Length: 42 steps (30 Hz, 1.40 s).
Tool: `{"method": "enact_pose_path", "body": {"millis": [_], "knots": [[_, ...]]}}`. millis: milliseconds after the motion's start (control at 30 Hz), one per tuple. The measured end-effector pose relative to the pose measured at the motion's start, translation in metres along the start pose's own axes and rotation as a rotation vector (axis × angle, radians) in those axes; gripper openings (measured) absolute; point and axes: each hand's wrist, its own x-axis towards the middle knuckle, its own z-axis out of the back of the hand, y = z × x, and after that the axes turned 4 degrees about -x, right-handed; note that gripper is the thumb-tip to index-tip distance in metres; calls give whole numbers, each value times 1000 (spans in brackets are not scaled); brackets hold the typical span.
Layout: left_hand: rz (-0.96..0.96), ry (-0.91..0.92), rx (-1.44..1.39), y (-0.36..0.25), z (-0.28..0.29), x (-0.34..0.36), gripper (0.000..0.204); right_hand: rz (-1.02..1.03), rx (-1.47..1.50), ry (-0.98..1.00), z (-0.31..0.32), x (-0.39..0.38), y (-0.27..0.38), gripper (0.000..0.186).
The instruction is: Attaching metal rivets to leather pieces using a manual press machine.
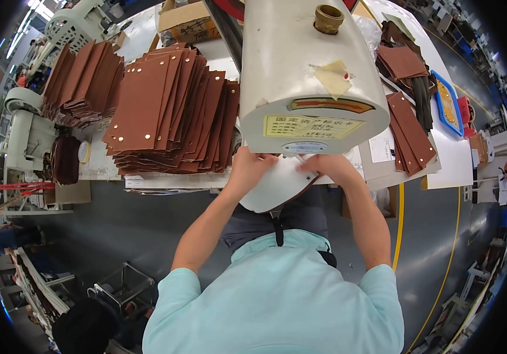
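A white-faced panel with a rounded lower edge and a thin dark brown border (274, 190) lies under the head of a big cream-coloured machine (306, 71), its near part overhanging my lap. My left hand (251, 168) grips the panel's left side, fingers bent close beneath the machine head. On the opposite side my right hand (333, 167) pinches the panel's upper right, close to a small dark round spot on it. The machine head hides the panel's far part and whatever tool is under it.
Stacks of brown leather panels with metal studs (147, 109) fill the table's left side, with another stack (85, 82) beyond. More studded brown pieces (407, 133) lie at right, near a blue tray of small gold-coloured parts (447, 106). A person's dark head (85, 324) shows at lower left.
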Motion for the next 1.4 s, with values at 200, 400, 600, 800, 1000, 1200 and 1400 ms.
{"method": "enact_pose_path", "body": {"millis": [200, 400, 600, 800, 1000, 1200, 1400], "knots": [[213, 5, -293, -12, 2, -59, 51, -81, -15, 338, 25, 2, -38, 30], [301, -48, -449, -29, 5, -72, 56, 128, 175, 34, -6, 10, -18, 34], [131, -58, -84, -10, 6, -32, 46, 128, 194, -102, -21, 30, -26, 32], [131, -36, -45, -18, -1, -9, 29, 212, 125, -144, -27, 40, -33, 35], [66, -80, -121, -10, -2, -4, 28, 91, 255, -88, -20, 27, -16, 30], [76, -77, -224, -15, -1, -5, 27, 33, 237, -88, -23, 26, -9, 38], [98, -106, -65, -14, -2, -25, 30, 131, 4, 145, -18, -23, -75, 28]]}}
